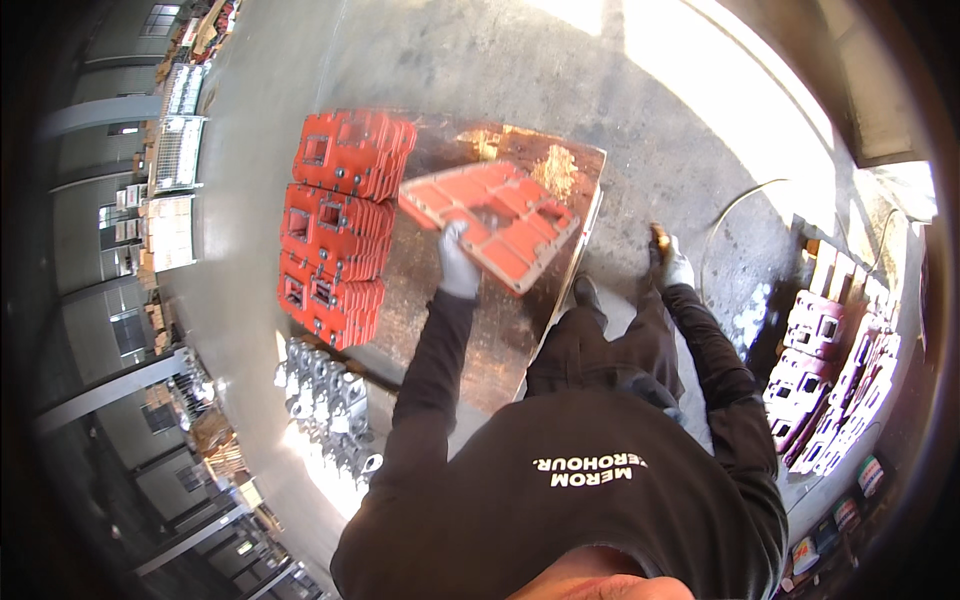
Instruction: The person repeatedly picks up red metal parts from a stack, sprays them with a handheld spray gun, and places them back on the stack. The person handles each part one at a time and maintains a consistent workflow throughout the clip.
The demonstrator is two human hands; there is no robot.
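Note:
In the head view, my left hand [459, 261], in a pale glove, grips the near left edge of a red-painted cast metal cover plate [496, 221]. The plate is tilted over a worn wooden board [420, 300], its ribbed face with rectangular openings turned up. Out to the right, my right hand [677, 264], also gloved, is closed around a small brown and orange object [660, 240] that I cannot identify; it may be a brush or a tool. Left of the lifted plate, red castings [330, 217] of a similar kind stand in stacked rows on the board.
Bare metal castings [326, 397] sit beyond the board's lower left. At right stand stacked reddish castings [806, 375], with several cans [870, 476] below. A hose [716, 225] curves over the concrete floor. Yellowish debris [556, 171] lies on the board's far corner.

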